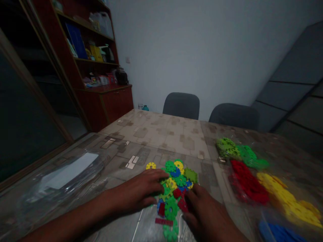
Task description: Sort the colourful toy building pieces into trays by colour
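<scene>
A pile of mixed plastic gear-shaped pieces (176,185) in green, yellow, blue and red lies on the table (161,134) in front of me. My left hand (141,193) lies flat on the pile's left side, fingers stretched over green pieces. My right hand (207,215) rests at the pile's right edge, fingertips touching red pieces; its fingers are curled down and partly hidden. A single yellow gear (150,165) lies apart, just left of the pile.
Sorted heaps lie at the right: light green (227,148), green (252,158), red (248,183), yellow (287,198), blue (280,232). A clear plastic bag (68,174) lies at the left. Two grey chairs (181,106) stand behind the table, a red bookcase (96,67) at far left.
</scene>
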Demonstrator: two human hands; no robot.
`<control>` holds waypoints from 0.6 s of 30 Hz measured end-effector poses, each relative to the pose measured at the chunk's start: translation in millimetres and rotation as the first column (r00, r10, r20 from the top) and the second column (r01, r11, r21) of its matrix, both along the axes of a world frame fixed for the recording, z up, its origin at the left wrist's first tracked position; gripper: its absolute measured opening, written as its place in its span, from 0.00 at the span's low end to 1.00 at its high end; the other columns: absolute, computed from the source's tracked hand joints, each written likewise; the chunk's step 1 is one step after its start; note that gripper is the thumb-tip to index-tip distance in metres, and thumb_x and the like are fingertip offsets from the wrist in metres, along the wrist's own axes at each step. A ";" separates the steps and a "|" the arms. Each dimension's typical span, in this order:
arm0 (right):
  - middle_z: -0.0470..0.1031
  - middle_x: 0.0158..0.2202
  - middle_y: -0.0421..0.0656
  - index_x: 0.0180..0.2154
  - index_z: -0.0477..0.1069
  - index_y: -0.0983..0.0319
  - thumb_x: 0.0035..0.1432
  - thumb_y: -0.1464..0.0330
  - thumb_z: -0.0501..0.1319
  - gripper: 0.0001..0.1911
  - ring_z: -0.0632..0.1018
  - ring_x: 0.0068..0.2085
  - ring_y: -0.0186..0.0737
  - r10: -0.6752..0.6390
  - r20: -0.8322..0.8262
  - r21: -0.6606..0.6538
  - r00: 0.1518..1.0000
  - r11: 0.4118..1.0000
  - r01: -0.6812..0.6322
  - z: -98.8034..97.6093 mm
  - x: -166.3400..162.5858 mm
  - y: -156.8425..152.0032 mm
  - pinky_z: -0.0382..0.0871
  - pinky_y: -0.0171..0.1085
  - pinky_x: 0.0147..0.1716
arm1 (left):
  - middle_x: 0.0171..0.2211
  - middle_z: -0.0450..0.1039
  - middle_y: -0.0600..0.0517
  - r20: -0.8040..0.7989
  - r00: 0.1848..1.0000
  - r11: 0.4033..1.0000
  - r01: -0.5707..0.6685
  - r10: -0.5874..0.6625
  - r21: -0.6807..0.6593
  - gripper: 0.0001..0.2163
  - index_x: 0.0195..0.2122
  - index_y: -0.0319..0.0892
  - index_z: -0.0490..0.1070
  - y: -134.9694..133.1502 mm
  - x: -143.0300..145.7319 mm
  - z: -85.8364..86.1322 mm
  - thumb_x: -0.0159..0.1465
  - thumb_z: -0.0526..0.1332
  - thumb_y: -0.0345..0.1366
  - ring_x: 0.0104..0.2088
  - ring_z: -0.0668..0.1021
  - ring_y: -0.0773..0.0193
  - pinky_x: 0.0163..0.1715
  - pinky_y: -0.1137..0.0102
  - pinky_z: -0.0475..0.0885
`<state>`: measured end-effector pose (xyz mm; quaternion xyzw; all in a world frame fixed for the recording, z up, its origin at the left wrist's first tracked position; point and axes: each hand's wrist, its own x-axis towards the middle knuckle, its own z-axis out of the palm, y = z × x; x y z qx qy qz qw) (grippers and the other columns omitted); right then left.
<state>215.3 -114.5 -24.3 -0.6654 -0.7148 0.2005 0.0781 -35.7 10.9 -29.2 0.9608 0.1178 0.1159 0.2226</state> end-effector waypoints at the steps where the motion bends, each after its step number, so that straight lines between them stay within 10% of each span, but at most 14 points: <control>1: 0.76 0.51 0.51 0.46 0.76 0.59 0.57 0.70 0.62 0.14 0.78 0.46 0.49 0.002 -0.030 -0.003 1.000 1.000 -0.002 -0.5 0.5 1.5 0.71 0.43 0.45 | 0.66 0.65 0.42 0.005 1.000 1.000 0.000 0.000 0.002 0.07 0.49 0.45 0.73 1.0 0.4 -1.2 0.71 0.62 0.38 0.67 0.66 0.49 0.67 0.53 0.60; 6: 0.77 0.43 0.46 0.40 0.74 0.59 0.65 0.70 0.56 0.08 0.78 0.44 0.45 -0.094 -0.122 0.092 0.988 0.990 0.105 1.8 10.7 13.2 0.70 0.39 0.44 | 0.62 0.70 0.41 0.074 0.997 1.000 0.027 -0.027 -0.004 0.07 0.41 0.43 0.71 2.7 3.1 -4.8 0.73 0.59 0.40 0.63 0.71 0.50 0.64 0.56 0.64; 12: 0.68 0.63 0.57 0.61 0.68 0.65 0.66 0.69 0.57 0.23 0.69 0.62 0.56 -0.214 0.067 0.195 0.975 0.961 0.197 -6.5 10.7 33.8 0.64 0.47 0.59 | 0.61 0.70 0.44 0.111 0.992 0.997 -0.048 0.055 -0.066 0.06 0.47 0.47 0.67 2.0 1.2 -4.0 0.75 0.57 0.42 0.60 0.73 0.53 0.63 0.58 0.66; 18: 0.78 0.51 0.53 0.54 0.74 0.64 0.67 0.71 0.58 0.16 0.75 0.53 0.55 -0.207 0.188 0.171 0.960 0.969 0.176 1.4 3.2 42.9 0.69 0.46 0.52 | 0.61 0.70 0.46 0.097 0.991 0.984 -0.075 0.092 -0.162 0.06 0.48 0.48 0.67 2.2 -1.8 -5.6 0.75 0.57 0.42 0.61 0.71 0.51 0.62 0.56 0.67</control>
